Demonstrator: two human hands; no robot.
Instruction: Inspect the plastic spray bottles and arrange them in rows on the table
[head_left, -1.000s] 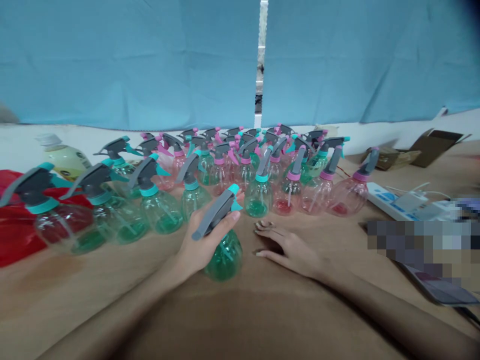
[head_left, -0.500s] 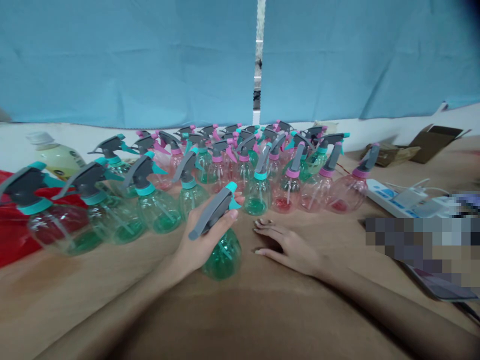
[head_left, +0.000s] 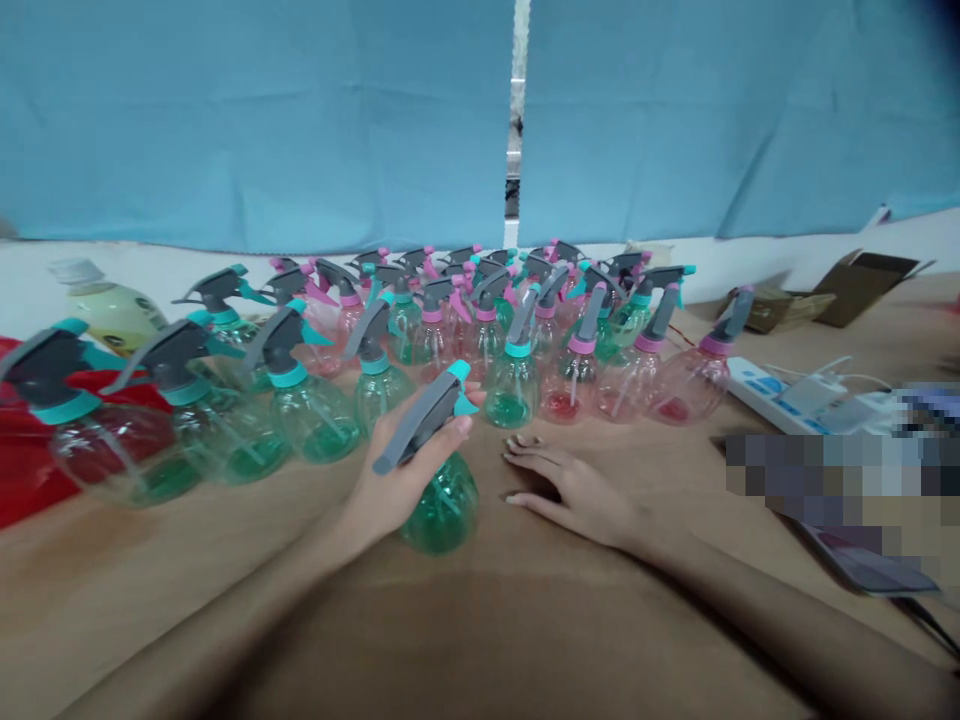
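My left hand (head_left: 397,475) is closed around the neck of a green spray bottle (head_left: 441,510), which has a grey head with a turquoise nozzle and trigger. This bottle stands upright on the brown table (head_left: 480,630), nearer to me than the others; its collar is hidden by my fingers. To its right, my right hand (head_left: 577,492) rests on the tabletop with fingers stretched out and holds nothing. Just beyond my hands are a green spray bottle with a turquoise collar (head_left: 511,392) and a pink one (head_left: 570,392).
Several more green and pink spray bottles (head_left: 315,415) fill the back of the table. At left are a red bag (head_left: 30,470) and a yellowish capped bottle (head_left: 112,310). On the right lie a white power strip (head_left: 772,392), a phone (head_left: 870,565) and an opened cardboard box (head_left: 862,285).
The whole view has shifted very slightly. Both hands and the bottle in my left hand stay in practically the same place.
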